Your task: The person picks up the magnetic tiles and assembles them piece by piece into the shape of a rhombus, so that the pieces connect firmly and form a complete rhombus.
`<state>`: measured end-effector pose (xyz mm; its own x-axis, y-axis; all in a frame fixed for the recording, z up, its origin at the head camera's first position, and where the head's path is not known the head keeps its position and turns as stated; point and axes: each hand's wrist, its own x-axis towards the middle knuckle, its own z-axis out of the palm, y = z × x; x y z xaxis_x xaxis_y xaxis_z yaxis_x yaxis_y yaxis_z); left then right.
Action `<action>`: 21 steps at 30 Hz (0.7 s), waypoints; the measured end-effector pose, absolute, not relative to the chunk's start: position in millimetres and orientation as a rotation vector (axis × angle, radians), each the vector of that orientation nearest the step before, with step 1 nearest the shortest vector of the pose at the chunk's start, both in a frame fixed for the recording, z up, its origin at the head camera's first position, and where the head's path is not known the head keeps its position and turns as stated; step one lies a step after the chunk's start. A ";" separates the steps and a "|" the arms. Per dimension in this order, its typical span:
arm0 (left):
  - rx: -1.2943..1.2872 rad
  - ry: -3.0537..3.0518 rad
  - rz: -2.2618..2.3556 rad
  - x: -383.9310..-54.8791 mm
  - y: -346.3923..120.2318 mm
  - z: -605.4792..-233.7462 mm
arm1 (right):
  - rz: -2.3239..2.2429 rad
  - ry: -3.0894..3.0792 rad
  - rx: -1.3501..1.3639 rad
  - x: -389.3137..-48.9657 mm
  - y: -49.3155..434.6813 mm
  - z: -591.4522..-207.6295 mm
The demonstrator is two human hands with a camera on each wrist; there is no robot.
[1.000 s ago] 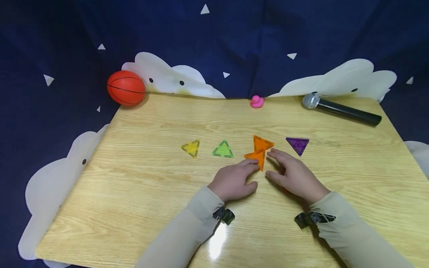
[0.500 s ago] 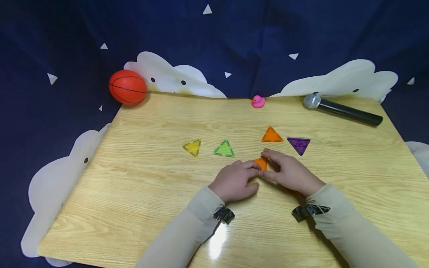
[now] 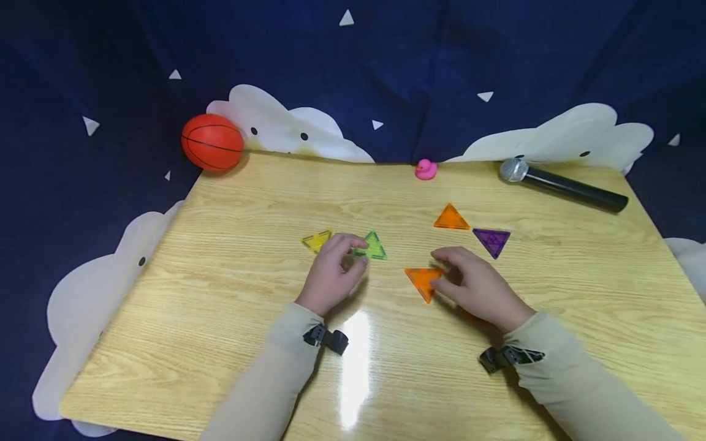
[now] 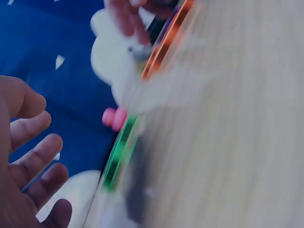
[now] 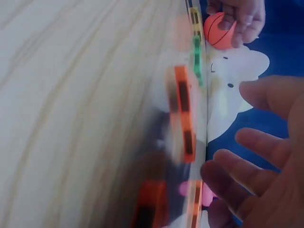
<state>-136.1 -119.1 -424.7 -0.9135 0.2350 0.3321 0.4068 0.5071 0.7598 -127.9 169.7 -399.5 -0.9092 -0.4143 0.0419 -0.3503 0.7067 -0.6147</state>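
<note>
My left hand (image 3: pixel 333 275) hovers with loosely bent fingers over the yellow triangle tile (image 3: pixel 314 241) and the green triangle tile (image 3: pixel 376 246), partly covering both. In the left wrist view its fingers hold nothing, and the green tile lies beyond them. My right hand (image 3: pixel 478 288) is beside the near orange triangle tile (image 3: pixel 422 282); its thumb overlaps the tile's right corner in the head view. The right wrist view shows its fingers spread, with nothing between them. A red-orange tile (image 5: pixel 151 204) shows low in that view, hidden under the hand from above.
A second orange triangle tile (image 3: pixel 451 218) lies farther back, near a purple triangle tile (image 3: pixel 492 241). Along the table's back edge are a red basketball (image 3: pixel 212 143), a pink rubber duck (image 3: pixel 426 169) and a black microphone (image 3: pixel 568 185). A dark blue cloth hangs behind.
The orange tiles have come apart: one went back and right, the other turned and sits nearer. My left hand has left the near orange tile and moved left. The right hand stays near it.
</note>
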 end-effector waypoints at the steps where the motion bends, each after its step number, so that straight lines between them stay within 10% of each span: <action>1: -0.509 -2.557 -1.366 -137.4 -124.6 -425.1 | -0.997 2.819 -0.634 -127.7 167.3 -398.6; 21: -0.144 -2.724 -1.245 -154.2 -167.9 -431.5 | -1.158 2.828 -0.585 -138.0 116.0 -406.9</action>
<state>-154.2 -167.9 -431.5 -0.9852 0.0274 0.1692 0.1459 0.6522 0.7438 -138.0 116.0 -406.9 -0.9289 -0.3529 0.1124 -0.3303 0.6521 -0.6824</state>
